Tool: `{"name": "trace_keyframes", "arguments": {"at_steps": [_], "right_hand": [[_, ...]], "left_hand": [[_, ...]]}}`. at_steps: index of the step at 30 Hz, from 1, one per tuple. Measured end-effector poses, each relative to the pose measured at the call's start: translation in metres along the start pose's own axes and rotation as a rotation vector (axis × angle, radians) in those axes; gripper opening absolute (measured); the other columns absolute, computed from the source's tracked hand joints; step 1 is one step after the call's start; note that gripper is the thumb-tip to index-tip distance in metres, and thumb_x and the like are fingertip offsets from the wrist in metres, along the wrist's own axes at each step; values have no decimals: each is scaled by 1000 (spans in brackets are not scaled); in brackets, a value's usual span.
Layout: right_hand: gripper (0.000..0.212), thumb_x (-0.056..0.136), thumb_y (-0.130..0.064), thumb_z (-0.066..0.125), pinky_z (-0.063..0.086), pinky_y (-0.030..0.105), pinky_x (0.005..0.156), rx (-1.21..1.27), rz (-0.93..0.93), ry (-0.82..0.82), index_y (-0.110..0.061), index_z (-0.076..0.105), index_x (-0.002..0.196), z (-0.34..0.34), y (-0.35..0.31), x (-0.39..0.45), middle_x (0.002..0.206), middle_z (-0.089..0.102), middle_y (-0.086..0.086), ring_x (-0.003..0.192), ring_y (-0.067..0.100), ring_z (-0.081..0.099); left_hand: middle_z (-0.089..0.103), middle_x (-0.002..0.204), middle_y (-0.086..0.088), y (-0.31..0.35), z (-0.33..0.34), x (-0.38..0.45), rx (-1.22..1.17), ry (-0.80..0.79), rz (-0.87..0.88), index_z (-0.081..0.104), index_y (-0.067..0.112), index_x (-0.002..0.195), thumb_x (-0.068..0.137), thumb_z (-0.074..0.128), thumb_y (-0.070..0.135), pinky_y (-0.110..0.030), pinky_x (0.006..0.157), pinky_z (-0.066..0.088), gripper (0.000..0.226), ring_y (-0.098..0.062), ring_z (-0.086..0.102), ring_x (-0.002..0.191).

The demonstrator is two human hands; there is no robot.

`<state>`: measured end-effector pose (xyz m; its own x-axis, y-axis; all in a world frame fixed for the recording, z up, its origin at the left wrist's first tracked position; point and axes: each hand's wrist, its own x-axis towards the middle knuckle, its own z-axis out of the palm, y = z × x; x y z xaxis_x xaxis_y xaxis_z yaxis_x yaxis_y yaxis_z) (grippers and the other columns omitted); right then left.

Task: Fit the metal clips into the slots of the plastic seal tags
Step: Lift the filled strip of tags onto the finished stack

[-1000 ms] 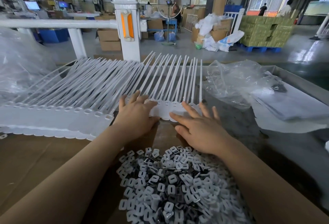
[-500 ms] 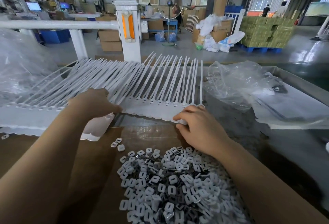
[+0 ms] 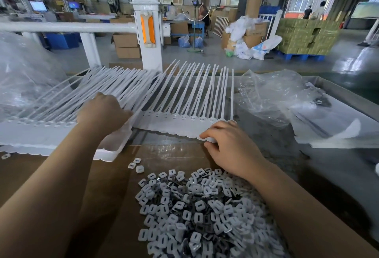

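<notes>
Cardboard [image 3: 51,175] covers our desk. Our right hand [image 3: 229,147] pinches the seal tags [image 3: 184,122] strip's end; our left hand [image 3: 102,114] curls onto the stack, fingertips hidden. Clips [image 3: 205,212] heap nearby.

Single head view, close above both hands, facing forward and down; left hand [image 3: 103,112] and right hand [image 3: 227,144] mid-frame, factory floor beyond them.

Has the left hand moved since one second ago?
Yes. The left hand has gone leftward, off the strip of seal tags near the white post, onto the big stack of tags.
</notes>
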<state>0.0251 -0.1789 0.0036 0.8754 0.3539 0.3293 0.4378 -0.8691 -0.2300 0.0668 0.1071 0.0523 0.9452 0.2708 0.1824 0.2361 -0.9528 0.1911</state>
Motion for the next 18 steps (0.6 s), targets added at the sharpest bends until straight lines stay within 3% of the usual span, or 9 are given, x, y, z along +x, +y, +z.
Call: {"name": "trace_keyframes", "arguments": {"at_steps": [2,6,9,12,14,17,18], "right_hand": [[30,97,-29,54,44,33,99,2,-1,-3,-26,67,125,0,-1,0,125,59,-6,120,15,44],[29,97,-28,55,43,31,98,0,-13,22,-26,67,123,2,1,1,124,61,-7,118,15,45],[28,98,-26,55,42,28,95,-19,-22,62,-27,67,123,0,0,2,122,64,-9,117,15,48],[27,98,-27,54,43,26,91,34,-25,156,-26,69,121,-6,-4,4,114,69,-11,110,13,54],[30,98,-36,51,45,22,88,211,-9,200,-25,71,118,-12,-10,3,107,71,-14,103,9,61],[50,89,-67,46,49,16,86,692,26,-17,-33,68,118,-24,-18,0,109,70,-22,103,-2,64],[46,86,-70,50,46,13,89,825,40,-95,-39,67,115,-26,-20,-1,108,69,-25,103,-8,62]], "left_hand": [[57,108,-21,2,-1,-2,-40,74,-9,63,1,89,95,55,42,-43,74,50,43,-35,58,84],[48,127,-29,15,-6,-7,-149,281,-87,55,-9,119,102,38,36,-53,93,43,50,-47,49,115],[49,125,-34,24,-15,-8,-242,479,-80,56,-12,116,101,38,28,-51,98,35,47,-49,43,119],[51,124,-27,43,-26,-14,-331,602,-12,62,-2,107,101,43,35,-43,99,30,42,-42,42,120],[52,123,-21,61,-29,-25,-361,656,88,65,7,99,99,48,43,-39,97,28,40,-38,43,120],[54,114,-15,87,-22,-47,-355,693,258,63,13,87,94,55,48,-33,88,24,36,-33,46,115],[54,111,-14,95,-17,-55,-365,697,296,62,13,85,93,58,47,-30,85,21,35,-32,47,112]]}}
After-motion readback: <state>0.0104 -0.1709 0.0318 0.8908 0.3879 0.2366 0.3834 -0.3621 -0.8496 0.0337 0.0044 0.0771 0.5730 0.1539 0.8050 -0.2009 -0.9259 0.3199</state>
